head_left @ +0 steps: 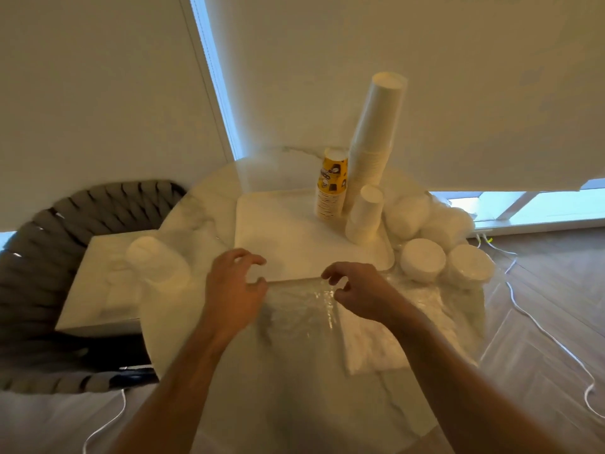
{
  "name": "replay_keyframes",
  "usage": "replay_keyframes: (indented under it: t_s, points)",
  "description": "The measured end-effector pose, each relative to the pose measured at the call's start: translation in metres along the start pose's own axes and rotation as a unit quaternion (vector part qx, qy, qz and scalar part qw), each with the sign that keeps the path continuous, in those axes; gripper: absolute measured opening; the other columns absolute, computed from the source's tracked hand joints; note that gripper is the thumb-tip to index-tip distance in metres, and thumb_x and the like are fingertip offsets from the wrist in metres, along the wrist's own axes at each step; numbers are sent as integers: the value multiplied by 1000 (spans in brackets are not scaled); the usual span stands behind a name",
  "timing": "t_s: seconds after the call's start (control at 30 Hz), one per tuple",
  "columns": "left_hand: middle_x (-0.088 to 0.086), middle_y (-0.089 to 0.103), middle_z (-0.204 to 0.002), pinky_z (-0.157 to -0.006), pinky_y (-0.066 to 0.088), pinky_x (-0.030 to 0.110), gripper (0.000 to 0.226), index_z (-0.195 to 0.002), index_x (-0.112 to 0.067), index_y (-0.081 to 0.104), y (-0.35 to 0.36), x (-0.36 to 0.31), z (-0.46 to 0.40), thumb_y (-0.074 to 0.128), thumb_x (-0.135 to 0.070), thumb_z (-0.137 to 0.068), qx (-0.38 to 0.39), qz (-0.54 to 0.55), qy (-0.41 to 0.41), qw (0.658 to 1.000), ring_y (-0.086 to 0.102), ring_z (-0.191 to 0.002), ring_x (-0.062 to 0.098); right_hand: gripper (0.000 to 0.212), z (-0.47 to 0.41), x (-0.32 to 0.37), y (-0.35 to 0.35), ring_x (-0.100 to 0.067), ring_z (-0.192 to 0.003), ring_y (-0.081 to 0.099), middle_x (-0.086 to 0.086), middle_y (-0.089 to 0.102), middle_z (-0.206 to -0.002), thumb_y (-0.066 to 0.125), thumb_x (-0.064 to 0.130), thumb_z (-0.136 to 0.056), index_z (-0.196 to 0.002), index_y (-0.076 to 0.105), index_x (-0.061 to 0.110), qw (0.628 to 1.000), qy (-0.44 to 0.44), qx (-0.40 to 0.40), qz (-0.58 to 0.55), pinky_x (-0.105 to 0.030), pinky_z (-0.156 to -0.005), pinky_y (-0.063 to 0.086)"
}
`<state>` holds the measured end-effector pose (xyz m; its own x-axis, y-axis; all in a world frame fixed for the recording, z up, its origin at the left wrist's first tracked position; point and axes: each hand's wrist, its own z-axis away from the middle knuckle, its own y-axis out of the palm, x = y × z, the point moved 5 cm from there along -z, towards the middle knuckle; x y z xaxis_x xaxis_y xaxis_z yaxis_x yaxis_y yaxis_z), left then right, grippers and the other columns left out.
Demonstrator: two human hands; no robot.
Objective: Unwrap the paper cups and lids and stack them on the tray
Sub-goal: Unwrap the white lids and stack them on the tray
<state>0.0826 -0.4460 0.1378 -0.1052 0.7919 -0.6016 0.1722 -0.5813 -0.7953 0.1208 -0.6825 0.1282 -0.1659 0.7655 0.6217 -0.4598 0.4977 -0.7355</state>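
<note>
A white tray (278, 231) lies on the round marble table (183, 322). At its far right corner stand a tall stack of white paper cups (376, 132), a shorter yellow patterned stack (332, 185) and a short white stack (365, 214). Sleeves of white lids (422, 260) in clear plastic lie right of the tray. A crumpled clear plastic wrap (304, 309) lies at the tray's front edge. My right hand (353, 290) pinches its raised fold. My left hand (235, 283) hovers at the wrap's left edge, fingers curved and apart, with nothing seen in them.
Another wrapped white stack (157, 260) lies at the table's left, by a white box (95, 290) on a grey woven chair (32, 257). White cables (540, 326) run over the wooden floor on the right. A wall and window blinds stand behind the table.
</note>
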Motion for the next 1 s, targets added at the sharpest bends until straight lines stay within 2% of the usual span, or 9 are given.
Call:
replay_keyframes:
  t_s: [0.1, 0.17, 0.23, 0.3, 0.4, 0.5, 0.67, 0.87, 1.0]
  points:
    - [12, 54, -132, -103, 37, 48, 40, -114, -17, 69, -55, 37, -17, 78, -16, -75, -99, -71, -38, 992, 44, -127, 36, 36, -20, 41, 19, 0, -85, 57, 13, 63, -104, 63, 6, -89, -120, 67, 23, 999, -20, 6, -37, -21, -83, 50]
    - [11, 39, -146, -107, 29, 53, 50, -124, -20, 62, -80, 60, -24, 79, -22, -77, -133, -95, -89, 982, 28, -138, 34, 35, -31, 64, 31, -3, -89, 59, 14, 63, -103, 63, 6, -89, -120, 67, 23, 998, -25, 9, -59, -25, -85, 53]
    - [9, 24, -156, -111, 22, 55, 63, -134, -23, 53, -94, 86, -36, 79, -34, -78, -123, -119, -139, 975, 16, -145, 32, 34, -42, 86, 45, -1, -87, 58, 13, 64, -102, 62, 5, -89, -119, 68, 22, 997, -29, 7, -75, -24, -85, 52]
    - [7, 18, -159, -112, 19, 57, 74, -140, -30, 44, -96, 116, -49, 78, -47, -76, -70, -132, -187, 971, 12, -146, 32, 34, -52, 104, 59, 1, -82, 57, 13, 65, -99, 61, 4, -88, -117, 70, 20, 995, -28, 8, -94, -18, -80, 49]
    - [10, 42, -147, -105, 36, 51, 80, -139, -32, 44, -92, 146, -63, 80, -55, -71, 24, -87, -215, 972, 39, -134, 36, 30, -64, 125, 78, 2, -80, 59, 15, 66, -95, 61, 7, -89, -113, 71, 21, 991, -17, 8, -130, -11, -73, 46]
    - [13, 57, -127, -83, 46, 36, 66, -132, -23, 54, -91, 157, -62, 84, -31, -74, 33, -8, -210, 977, 57, -112, 34, 25, -73, 137, 95, 3, -78, 60, 13, 69, -96, 64, 10, -89, -108, 73, 23, 982, 8, 6, -186, -10, -68, 43]
    - [8, 63, -115, -76, 41, 32, 49, -119, -26, 59, -105, 159, -49, 81, -19, -75, 0, 35, -206, 978, 53, -92, 23, 25, -84, 148, 118, -7, -86, 63, 7, 70, -102, 63, 8, -89, -109, 71, 21, 960, 60, -6, -272, -13, -63, 45]
    - [-2, 61, -110, -71, 43, 25, 46, -114, -33, 59, -144, 133, -22, 84, -24, -76, -60, 128, -148, 979, 56, -97, 18, 30, -91, 155, 126, -12, -95, 63, 3, 64, -113, 70, 23, -91, -121, 63, 22, 920, 109, -13, -377, -26, -74, 55]
    - [-10, 59, -116, -78, 59, 41, 48, -109, -41, 63, -151, 112, -6, 87, -23, -71, -73, 269, -131, 951, 58, -103, 16, 32, -87, 166, 112, -14, -102, 61, 0, 65, -113, 69, 31, -93, -121, 64, 17, 850, 108, 10, -516, -36, -82, 55]
